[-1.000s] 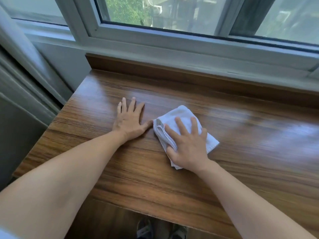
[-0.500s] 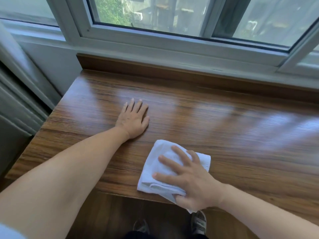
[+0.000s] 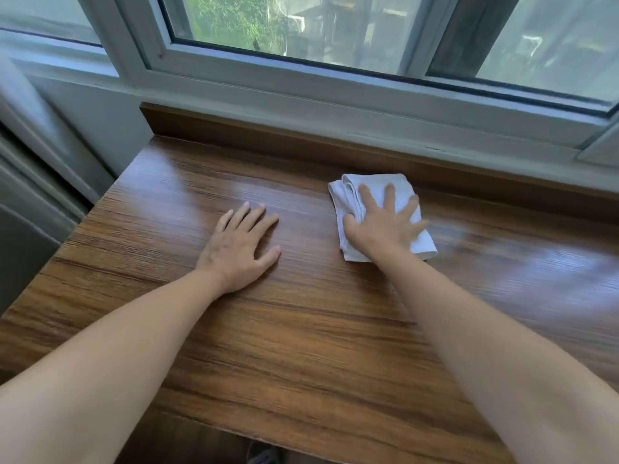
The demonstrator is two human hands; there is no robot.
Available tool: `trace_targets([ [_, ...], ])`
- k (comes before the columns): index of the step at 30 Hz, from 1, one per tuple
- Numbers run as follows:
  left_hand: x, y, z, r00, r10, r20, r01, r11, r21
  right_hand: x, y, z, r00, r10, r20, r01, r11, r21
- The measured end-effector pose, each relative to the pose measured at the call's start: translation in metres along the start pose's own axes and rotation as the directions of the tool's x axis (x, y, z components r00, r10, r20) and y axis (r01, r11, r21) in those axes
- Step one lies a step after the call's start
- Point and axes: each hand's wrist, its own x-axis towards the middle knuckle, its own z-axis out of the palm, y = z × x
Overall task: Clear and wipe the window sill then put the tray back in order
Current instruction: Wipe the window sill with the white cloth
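My left hand [image 3: 239, 249] lies flat on the glossy brown wood-grain window sill [image 3: 301, 346], fingers straight and close together. Farther in, my right hand [image 3: 385, 226] presses the folded white cloth [image 3: 348, 195] with fingers spread, near the white window frame [image 3: 301, 92].

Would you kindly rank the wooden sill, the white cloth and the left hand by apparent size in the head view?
1. wooden sill, largest by far.
2 and 3. white cloth and left hand: they look alike, and the right hand hides part of the cloth, so no ranking.
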Motion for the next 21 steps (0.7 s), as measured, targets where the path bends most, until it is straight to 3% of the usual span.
trace_targets([
  [4, 0.000, -0.001, 0.001, 1.000, -0.003, -0.022, 0.003, 1.000, -0.019, 0.010, -0.030, 0.002, 0.999, 0.030, 0.034, -0.029, 1.000, -0.008],
  [9, 0.001, -0.001, 0.000, 0.998, -0.051, -0.049, 0.044, 0.990, -0.131, -0.013, -0.008, 0.005, 0.958, -0.282, 0.050, 0.285, 0.952, -0.112],
  [14, -0.001, 0.000, 0.001, 0.995, -0.062, -0.079, 0.047, 0.983, -0.178, -0.084, 0.015, 0.009, 0.766, -0.639, 0.077, 0.643, 0.759, -0.101],
  [21, -0.006, 0.007, -0.001, 0.994, -0.048, -0.093, 0.033, 0.986, -0.166, -0.198, 0.037, 0.024, 0.531, -0.845, 0.065, 0.847, 0.526, -0.078],
])
